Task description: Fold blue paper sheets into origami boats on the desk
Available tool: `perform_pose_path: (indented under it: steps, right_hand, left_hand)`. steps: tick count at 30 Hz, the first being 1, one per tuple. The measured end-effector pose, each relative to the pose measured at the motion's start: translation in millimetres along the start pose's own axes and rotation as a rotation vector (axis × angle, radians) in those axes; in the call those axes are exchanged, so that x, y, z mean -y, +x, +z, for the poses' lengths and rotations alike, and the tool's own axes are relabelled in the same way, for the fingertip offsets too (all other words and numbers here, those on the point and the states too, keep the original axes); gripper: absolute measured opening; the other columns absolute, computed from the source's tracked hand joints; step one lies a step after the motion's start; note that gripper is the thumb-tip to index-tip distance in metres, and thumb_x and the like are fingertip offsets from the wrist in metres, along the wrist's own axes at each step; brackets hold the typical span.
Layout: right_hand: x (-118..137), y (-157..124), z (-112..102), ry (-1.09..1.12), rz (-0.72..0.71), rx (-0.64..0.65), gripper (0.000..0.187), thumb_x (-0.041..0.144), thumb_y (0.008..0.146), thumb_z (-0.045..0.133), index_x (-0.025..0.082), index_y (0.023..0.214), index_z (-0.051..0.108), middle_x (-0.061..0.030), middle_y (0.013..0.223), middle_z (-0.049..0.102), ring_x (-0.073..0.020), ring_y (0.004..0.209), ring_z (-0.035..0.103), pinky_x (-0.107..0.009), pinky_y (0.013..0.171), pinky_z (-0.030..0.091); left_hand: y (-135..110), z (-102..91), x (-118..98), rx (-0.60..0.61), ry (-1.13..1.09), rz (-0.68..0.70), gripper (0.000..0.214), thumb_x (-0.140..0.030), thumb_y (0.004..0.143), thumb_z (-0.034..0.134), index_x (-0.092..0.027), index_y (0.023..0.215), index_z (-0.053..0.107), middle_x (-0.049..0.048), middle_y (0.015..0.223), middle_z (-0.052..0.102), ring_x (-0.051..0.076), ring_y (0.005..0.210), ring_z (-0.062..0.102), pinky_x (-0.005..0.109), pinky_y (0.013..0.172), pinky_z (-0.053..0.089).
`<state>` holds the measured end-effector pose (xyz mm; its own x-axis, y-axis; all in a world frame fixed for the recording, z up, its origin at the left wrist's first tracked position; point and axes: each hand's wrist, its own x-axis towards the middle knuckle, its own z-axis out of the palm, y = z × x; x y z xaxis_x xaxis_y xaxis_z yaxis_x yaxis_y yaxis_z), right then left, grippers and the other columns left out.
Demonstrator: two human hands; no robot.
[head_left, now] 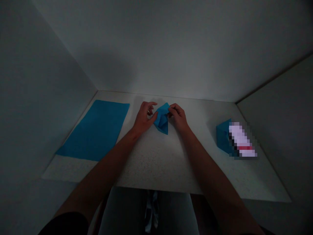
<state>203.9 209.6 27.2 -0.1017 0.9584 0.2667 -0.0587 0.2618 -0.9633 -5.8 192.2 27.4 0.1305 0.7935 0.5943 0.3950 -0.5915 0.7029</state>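
A small folded piece of blue paper, with angled flaps and a hollow facing me, is held just over the white table, near its back. My right hand pinches its upper right corner between thumb and fingers. On the other side, my left hand has its thumb tip at the paper's left edge. The index finger of that hand is lifted and apart from the thumb, not gripping. Part of the right edge is hidden behind my right fingertips.
Flat blue sheets lie at the table's left, whether one or a stack I cannot tell. To the right is another blue folded paper shape, beside a blurred-out white, black and red item. Grey walls enclose the table's back and sides.
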Motion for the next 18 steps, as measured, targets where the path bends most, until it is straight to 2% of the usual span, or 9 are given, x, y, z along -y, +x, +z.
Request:
perform_pose_path:
  steps: [2,5,6,9,11,15,18]
  right_hand:
    - [-0.2,1.3,-0.1,0.046,0.007,-0.02,0.036,0.057,0.089,0.076,0.025,0.079,0.062,0.0032,0.067,0.061,-0.0148,0.063,0.055,-0.03,0.065,0.048]
    - [0.9,1.0,1.3,0.115,0.008,-0.066,0.04,0.061,0.087,0.078,0.026,0.079,0.06,0.0037,0.066,0.06,-0.0138,0.061,0.053,-0.027,0.06,0.045]
    - [1.5,0.4,2.3,0.128,0.004,-0.075,0.042,0.063,0.088,0.079,0.026,0.079,0.06,0.0042,0.064,0.058,-0.0133,0.059,0.051,-0.027,0.057,0.043]
    - [3.3,-2.2,6.4,0.134,-0.022,-0.069,0.044,0.067,0.088,0.079,0.027,0.084,0.06,0.0062,0.06,0.052,-0.0122,0.054,0.044,-0.026,0.053,0.036]
    - [3.3,-2.8,8.7,0.133,-0.032,-0.056,0.046,0.07,0.088,0.079,0.028,0.088,0.061,0.0076,0.057,0.048,-0.0122,0.052,0.042,-0.026,0.052,0.035]
    - [-0.2,-0.5,9.6,0.149,-0.036,-0.087,0.05,0.076,0.088,0.076,0.03,0.092,0.057,0.009,0.057,0.043,-0.0124,0.05,0.04,-0.026,0.049,0.031]
    - [-1.5,1.3,9.0,0.194,-0.033,-0.108,0.051,0.077,0.09,0.074,0.031,0.095,0.053,0.01,0.059,0.041,-0.0114,0.047,0.037,-0.026,0.047,0.028]
  left_hand:
    - [0.3,0.5,0.3,-0.033,0.045,0.083,0.025,-0.022,0.097,0.07,-0.026,0.122,0.067,0.0045,0.115,0.059,0.015,0.093,0.063,0.029,0.08,0.058]
    - [0.3,0.2,-2.5,-0.012,0.071,0.134,0.01,-0.025,0.103,0.065,-0.026,0.113,0.069,0.0058,0.12,0.058,0.018,0.107,0.064,0.034,0.088,0.06]
    - [0.1,0.0,-4.1,-0.003,0.073,0.135,0.011,-0.028,0.102,0.068,-0.027,0.113,0.068,0.006,0.121,0.059,0.019,0.111,0.064,0.035,0.09,0.061]
    - [-1.0,-0.7,-8.2,-0.001,0.084,0.119,0.043,-0.038,0.088,0.087,-0.027,0.12,0.061,0.0067,0.123,0.059,0.023,0.115,0.064,0.041,0.095,0.061]
    - [-2.1,-0.2,-8.3,-0.017,0.098,0.094,0.053,-0.036,0.081,0.092,-0.026,0.121,0.057,0.0065,0.121,0.059,0.024,0.113,0.064,0.042,0.095,0.06]
    - [-4.0,2.6,-2.2,-0.036,0.058,0.02,0.046,-0.028,0.086,0.084,-0.026,0.121,0.054,0.0057,0.123,0.059,0.02,0.105,0.066,0.036,0.086,0.061]
    - [-4.7,3.5,0.2,-0.001,-0.003,-0.041,0.042,-0.027,0.09,0.08,-0.026,0.123,0.054,0.0052,0.126,0.061,0.016,0.098,0.069,0.032,0.082,0.061]
